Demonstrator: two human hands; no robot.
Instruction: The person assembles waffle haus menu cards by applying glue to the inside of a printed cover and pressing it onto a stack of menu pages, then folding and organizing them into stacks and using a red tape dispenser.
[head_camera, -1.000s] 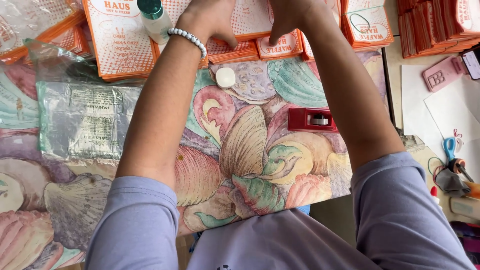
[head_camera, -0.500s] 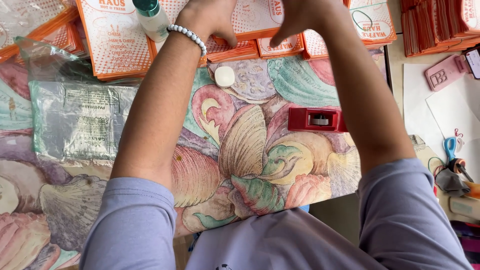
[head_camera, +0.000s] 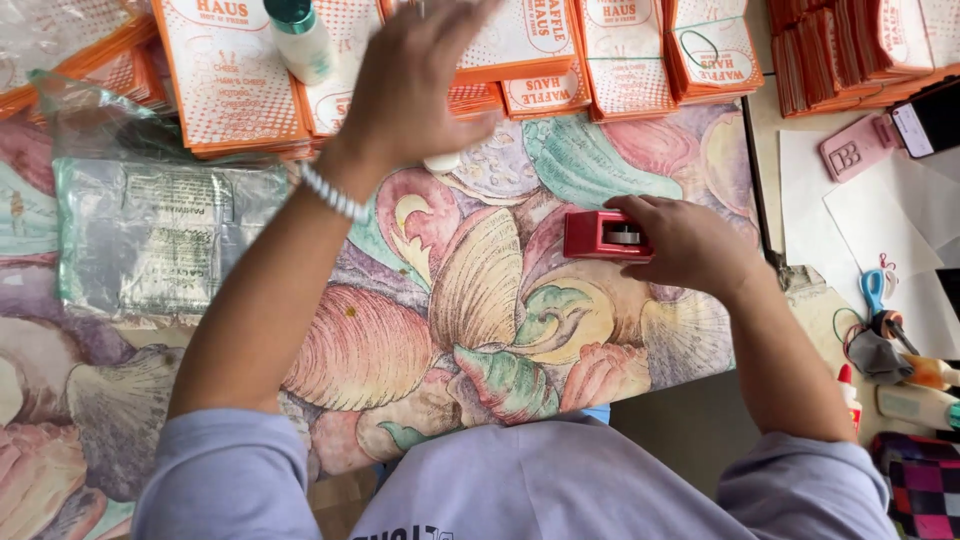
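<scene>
My right hand (head_camera: 690, 245) rests on the right side of a small red tape dispenser (head_camera: 600, 235) lying on the shell-patterned cloth (head_camera: 480, 330), fingers curled around it. My left hand (head_camera: 420, 75), with a white bead bracelet on the wrist, is blurred and raised over the orange and white paper packets (head_camera: 520, 45) at the far edge, fingers spread and holding nothing that I can see. A small white cap-like object (head_camera: 440, 162) peeks out just under that hand.
A white bottle with a green cap (head_camera: 298, 40) stands among the packets. A clear plastic bag of packaging (head_camera: 160, 235) lies at the left. At the right are a pink calculator (head_camera: 855, 148), a phone (head_camera: 930, 115), scissors (head_camera: 875, 295), glue bottles (head_camera: 915, 395) and stacked orange packets (head_camera: 860, 45).
My right hand came down from the packets at the far edge and took hold of the red tape dispenser. My left hand lifted and spread its fingers over the packets.
</scene>
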